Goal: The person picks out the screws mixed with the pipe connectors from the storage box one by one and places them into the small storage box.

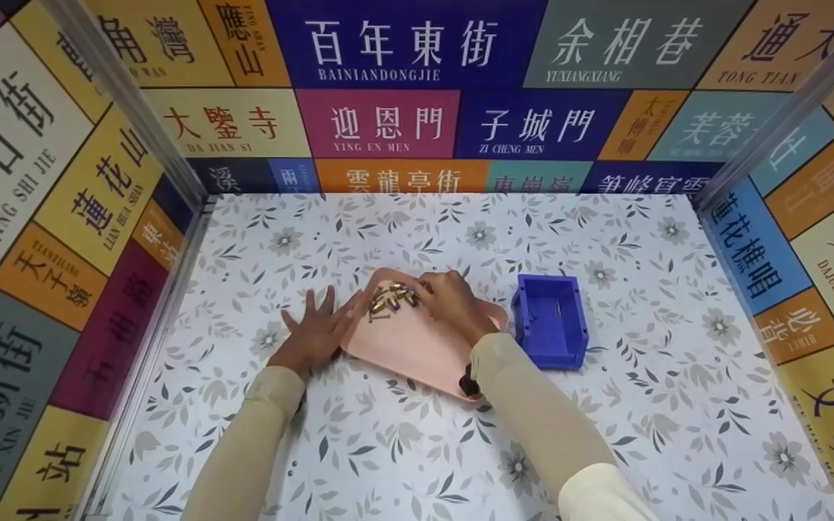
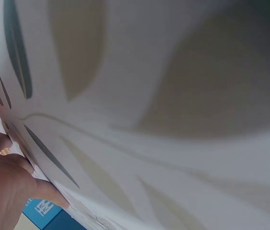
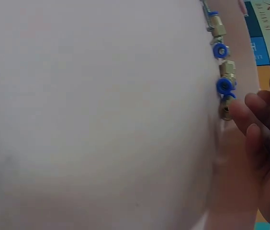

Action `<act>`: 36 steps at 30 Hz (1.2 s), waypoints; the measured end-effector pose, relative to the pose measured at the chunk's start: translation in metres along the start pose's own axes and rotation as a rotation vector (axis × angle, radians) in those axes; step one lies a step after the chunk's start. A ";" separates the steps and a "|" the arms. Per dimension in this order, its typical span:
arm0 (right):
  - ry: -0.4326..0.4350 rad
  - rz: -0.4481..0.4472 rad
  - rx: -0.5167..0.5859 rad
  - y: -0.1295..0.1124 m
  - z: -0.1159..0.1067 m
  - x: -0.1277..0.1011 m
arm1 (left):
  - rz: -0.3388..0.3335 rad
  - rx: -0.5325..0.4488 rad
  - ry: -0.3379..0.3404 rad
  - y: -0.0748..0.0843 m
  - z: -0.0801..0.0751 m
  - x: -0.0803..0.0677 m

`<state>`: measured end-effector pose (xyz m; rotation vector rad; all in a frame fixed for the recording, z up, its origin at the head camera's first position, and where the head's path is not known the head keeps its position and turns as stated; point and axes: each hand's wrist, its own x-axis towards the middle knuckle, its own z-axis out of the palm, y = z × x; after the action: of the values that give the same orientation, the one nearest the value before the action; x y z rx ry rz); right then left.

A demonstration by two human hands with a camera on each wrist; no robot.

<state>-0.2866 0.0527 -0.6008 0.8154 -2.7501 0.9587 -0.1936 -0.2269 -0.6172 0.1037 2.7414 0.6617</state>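
A pink tray (image 1: 410, 354) lies on the table, seen in the head view. Brass push-in fittings with blue collars (image 3: 224, 86) and some screws (image 3: 208, 17) are gathered at its far left part. My left hand (image 1: 316, 329) rests by the tray's left edge with its fingers spread; in the left wrist view part of that hand (image 2: 5, 187) shows against the tabletop. My right hand (image 1: 449, 300) is over the tray. In the right wrist view its bent fingers (image 3: 257, 112) are beside the nearest fitting (image 3: 226, 109), with a fingertip at it and nothing visibly gripped.
To the right of the tray stands a blue plastic bin (image 1: 551, 358) with a few small thin pieces inside. A white tablecloth (image 1: 388, 231) with a leaf and flower print covers the table. Panels with printed signs (image 1: 388, 123) stand at the back and both sides.
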 end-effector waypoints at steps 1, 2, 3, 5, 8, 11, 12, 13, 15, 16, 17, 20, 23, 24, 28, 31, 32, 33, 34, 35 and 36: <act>0.001 -0.002 -0.009 0.000 0.002 0.000 | 0.001 0.001 0.000 0.000 0.000 0.000; 0.002 -0.002 -0.024 0.001 0.004 0.000 | 0.002 0.006 0.001 0.000 0.000 0.000; -0.001 0.003 -0.034 0.001 0.005 0.001 | 0.001 0.009 -0.001 0.000 -0.001 -0.001; -0.021 0.019 -0.048 0.000 0.007 0.001 | -0.004 0.013 -0.004 0.000 -0.001 0.000; -0.064 0.052 -0.074 -0.003 0.008 0.003 | -0.016 0.015 -0.010 0.001 -0.001 0.000; -0.102 0.078 -0.085 -0.006 0.007 0.003 | -0.022 0.013 -0.011 0.002 -0.001 0.001; -0.108 0.081 -0.093 -0.006 0.008 0.003 | -0.024 0.011 -0.011 0.002 -0.001 0.000; -0.111 0.086 -0.097 -0.007 0.008 0.003 | -0.026 0.008 -0.010 0.002 -0.001 0.000; -0.120 0.102 -0.087 -0.007 0.009 0.002 | -0.026 0.003 -0.011 0.002 -0.001 0.000; -0.118 0.108 -0.087 -0.007 0.011 0.002 | -0.029 -0.001 -0.011 0.002 -0.001 0.000; -0.114 0.114 -0.088 -0.007 0.012 0.002 | -0.029 -0.002 -0.011 0.001 -0.001 0.000; -0.103 0.139 -0.083 -0.007 0.014 0.002 | -0.028 -0.004 -0.012 0.001 -0.002 0.000; -0.092 0.142 -0.095 -0.007 0.014 0.003 | -0.029 -0.005 -0.008 0.001 -0.002 0.000; -0.094 0.143 -0.099 -0.007 0.014 0.003 | -0.028 -0.006 -0.008 0.002 -0.002 0.000; -0.120 0.135 -0.094 -0.008 0.011 0.003 | -0.024 -0.003 -0.005 0.002 -0.002 0.000; -0.145 0.143 -0.067 -0.009 0.009 0.004 | -0.012 0.005 0.005 0.002 -0.002 0.000; -0.152 0.147 -0.063 -0.009 0.008 0.004 | -0.007 0.007 0.008 0.001 -0.002 0.000; -0.161 0.154 -0.061 -0.009 0.008 0.004 | -0.003 0.010 0.011 0.001 -0.002 -0.001; -0.170 0.160 -0.057 -0.010 0.008 0.004 | 0.001 0.011 0.013 0.000 -0.001 -0.001; -0.179 0.166 -0.059 -0.010 0.008 0.004 | 0.004 0.014 0.014 0.000 -0.001 -0.001; -0.188 0.170 -0.065 -0.010 0.008 0.004 | 0.004 0.016 0.016 0.000 -0.001 -0.001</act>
<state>-0.2841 0.0391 -0.6007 0.7042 -3.0357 0.8549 -0.1929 -0.2275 -0.6165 0.1079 2.7627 0.6447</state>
